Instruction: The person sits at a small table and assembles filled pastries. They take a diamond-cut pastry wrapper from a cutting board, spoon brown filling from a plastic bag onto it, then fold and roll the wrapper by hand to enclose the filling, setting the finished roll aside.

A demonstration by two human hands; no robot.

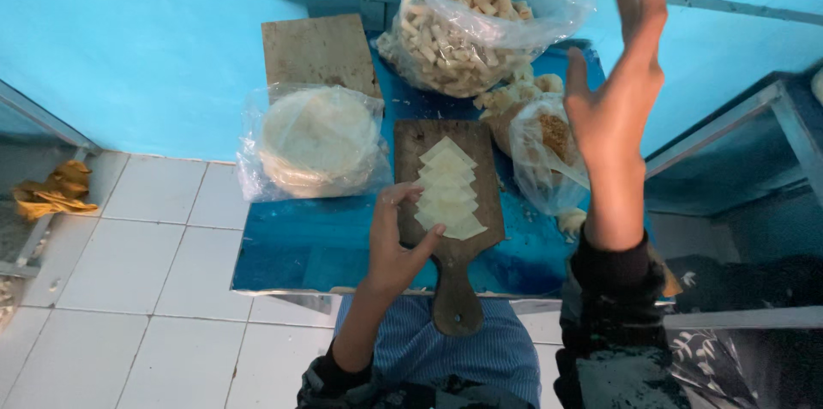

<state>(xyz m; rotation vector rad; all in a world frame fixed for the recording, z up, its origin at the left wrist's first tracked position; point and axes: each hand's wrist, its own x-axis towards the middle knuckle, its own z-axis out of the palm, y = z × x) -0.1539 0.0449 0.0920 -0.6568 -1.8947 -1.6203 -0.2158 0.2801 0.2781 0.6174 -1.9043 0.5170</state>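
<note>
blue tabletop, turquoise wall, white floor tiles, wooden board

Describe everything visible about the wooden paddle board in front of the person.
The wooden paddle board is dark brown and worn, a rectangular slab with a rounded handle pointing toward the person and overhanging the blue table edge. It lies flat. A row of overlapping pale triangular wrappers runs down its middle. The left hand rests on its left edge, fingers touching the wrappers. The right hand is raised, clear of it.
</note>
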